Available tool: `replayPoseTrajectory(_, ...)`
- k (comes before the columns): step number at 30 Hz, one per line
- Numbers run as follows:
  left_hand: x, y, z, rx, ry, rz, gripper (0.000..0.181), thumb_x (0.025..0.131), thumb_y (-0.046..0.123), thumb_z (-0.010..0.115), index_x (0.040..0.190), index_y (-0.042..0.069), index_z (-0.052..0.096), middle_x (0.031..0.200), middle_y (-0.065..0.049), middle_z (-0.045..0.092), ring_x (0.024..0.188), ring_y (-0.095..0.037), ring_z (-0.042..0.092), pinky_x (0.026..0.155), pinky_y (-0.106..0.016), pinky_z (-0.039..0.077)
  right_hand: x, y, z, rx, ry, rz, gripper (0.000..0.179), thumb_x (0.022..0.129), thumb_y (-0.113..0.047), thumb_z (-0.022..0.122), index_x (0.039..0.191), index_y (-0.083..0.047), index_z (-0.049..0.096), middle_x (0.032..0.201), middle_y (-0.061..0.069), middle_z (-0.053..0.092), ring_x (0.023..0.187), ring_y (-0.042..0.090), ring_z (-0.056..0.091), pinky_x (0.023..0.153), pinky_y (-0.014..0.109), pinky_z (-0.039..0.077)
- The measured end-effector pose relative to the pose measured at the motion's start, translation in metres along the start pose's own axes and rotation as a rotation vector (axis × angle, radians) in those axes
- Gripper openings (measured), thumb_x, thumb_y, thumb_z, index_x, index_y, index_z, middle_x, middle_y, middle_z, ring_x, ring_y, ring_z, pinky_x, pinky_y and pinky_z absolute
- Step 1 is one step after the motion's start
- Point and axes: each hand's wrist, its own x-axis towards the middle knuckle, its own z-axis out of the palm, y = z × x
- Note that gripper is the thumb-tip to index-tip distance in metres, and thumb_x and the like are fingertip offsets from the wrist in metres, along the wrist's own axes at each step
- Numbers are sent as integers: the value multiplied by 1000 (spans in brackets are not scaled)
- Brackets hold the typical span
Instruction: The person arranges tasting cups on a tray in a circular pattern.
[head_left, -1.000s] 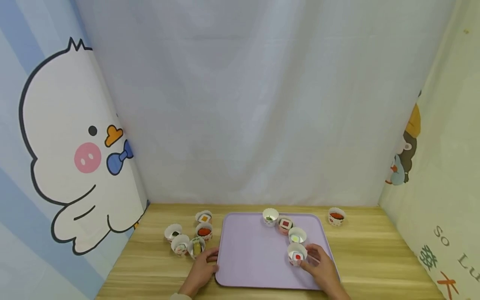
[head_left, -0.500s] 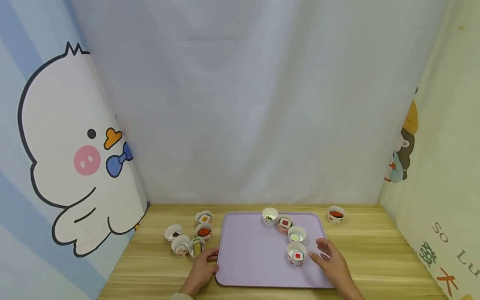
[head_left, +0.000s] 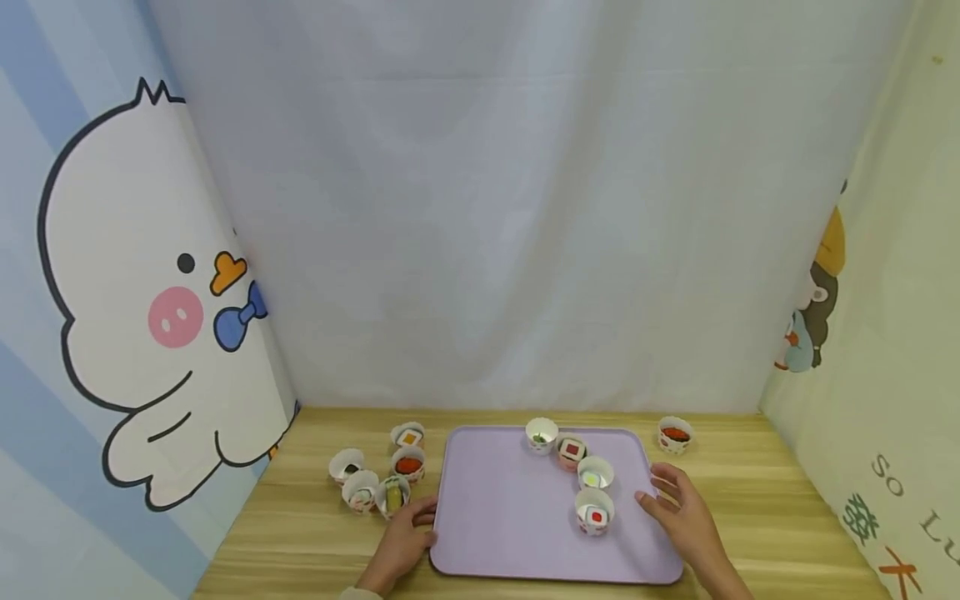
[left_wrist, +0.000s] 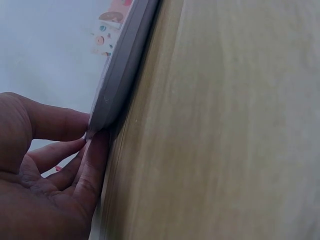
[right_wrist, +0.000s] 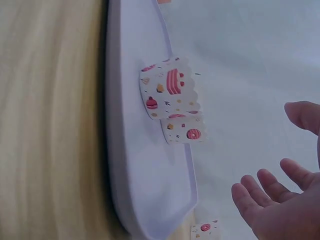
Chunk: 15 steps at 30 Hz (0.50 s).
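Observation:
In the head view a lilac tray (head_left: 510,508) lies on the wooden table. My left hand (head_left: 403,540) holds its left edge; in the left wrist view the fingertips (left_wrist: 97,142) meet at the tray's rim. My right hand (head_left: 690,521) hovers by the right edge with loosely spread fingers and nothing in them. Nearest to it on the tray stands a patterned paper cupcake cup (head_left: 595,523) holding a white piece with a red centre. Behind it a line of cups runs toward the back: one with a pale green-centred piece (head_left: 596,475), one with a red-centred piece (head_left: 572,452), one with green bits (head_left: 542,446).
Left of the tray several filled cups cluster, among them one with red filling (head_left: 408,465), one with an orange-centred piece (head_left: 408,436) and one with a yellowish-green piece (head_left: 393,497). Another red-filled cup (head_left: 676,435) stands on the table (head_left: 757,500) at right. A grey-white curtain (head_left: 480,250) hangs behind.
My right hand has let go of the cup with the red-centred white piece nearest the front and drawn away to the right. The left hand has stayed at the tray's edge.

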Motion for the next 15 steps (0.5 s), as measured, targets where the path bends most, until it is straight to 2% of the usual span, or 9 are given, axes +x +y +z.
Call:
replayPoseTrajectory(2, 0, 1, -1, 3, 1, 6, 58, 74, -12, 62, 131, -14, 52, 124, -28, 61, 110, -35, 62, 77, -20, 51, 2, -3, -4, -6, 1, -29, 70, 92, -30, 69, 146, -3, 34, 150, 22, 41, 139, 40, 41, 112, 50, 37)
replayPoseTrajectory(5, 0, 2, -1, 6, 6, 13, 57, 74, -12, 62, 131, -14, 52, 125, -28, 61, 110, -36, 62, 78, -20, 51, 5, -8, -10, -28, -3, -128, 69, 91, -26, 69, 146, -4, 34, 150, 21, 41, 137, 41, 42, 109, 50, 40)
replayPoseTrajectory(7, 0, 3, -1, 7, 7, 13, 56, 75, -12, 62, 130, -14, 52, 125, -28, 61, 110, -36, 62, 78, -20, 51, 6, -11, -14, -52, -4, -202, 68, 91, -24, 70, 147, -5, 35, 150, 19, 41, 135, 39, 44, 106, 41, 45)
replayPoseTrajectory(9, -1, 3, -1, 6, 7, 11, 56, 75, -13, 62, 130, -14, 52, 125, -29, 61, 110, -36, 62, 78, -20, 51, 7, -13, -17, -66, 0, -266, 67, 90, -21, 70, 146, -7, 36, 148, 17, 43, 131, 27, 47, 102, 26, 47)
replayPoseTrajectory(12, -2, 3, -1, 2, 5, 12, 56, 74, -13, 62, 130, -14, 53, 124, -29, 61, 110, -36, 62, 77, -19, 51, 9, -16, -20, -61, 15, -329, 65, 89, -17, 71, 145, -7, 38, 144, 14, 46, 125, 3, 46, 94, 7, 41)
replayPoseTrajectory(15, -2, 2, 0, -3, 3, 19, 57, 73, -13, 61, 129, -14, 53, 124, -29, 61, 109, -37, 63, 76, -18, 51, 11, -18, -22, -54, 31, -357, 64, 88, -15, 72, 143, -6, 40, 139, 13, 48, 118, -13, 42, 92, 3, 39)
